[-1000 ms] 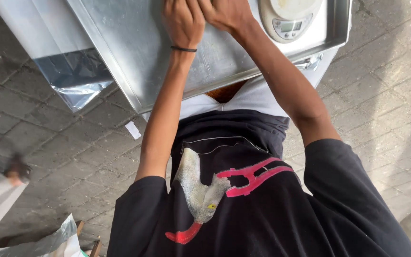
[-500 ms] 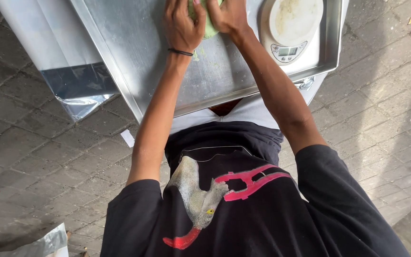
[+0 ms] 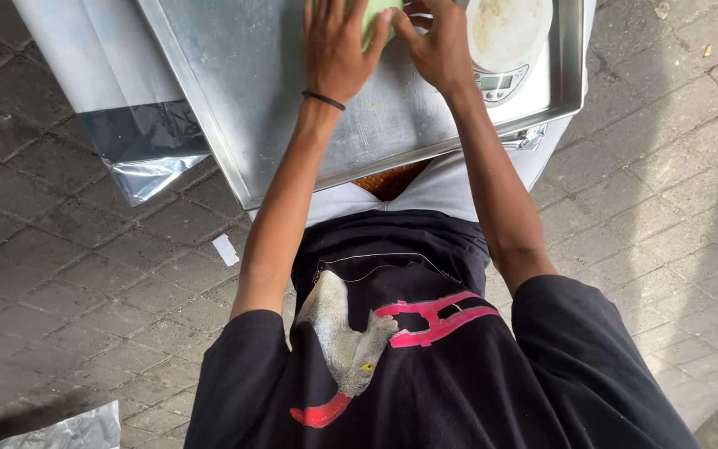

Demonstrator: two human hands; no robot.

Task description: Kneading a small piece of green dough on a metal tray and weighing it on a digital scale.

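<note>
Pressing from both sides, the left hand [image 3: 338, 50] and right hand [image 3: 435, 51] cup a pale green lump [image 3: 378, 15] on the metal tray [image 3: 251, 108], fingers loosely curled, beside a white kitchen scale [image 3: 508, 41].

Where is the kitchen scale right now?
In the head view, the kitchen scale sits in the far right corner of the metal tray, just right of the right hand.

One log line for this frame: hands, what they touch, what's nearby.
left hand: on green lump | right hand: touching it | surface: metal tray | nearby: kitchen scale
</note>
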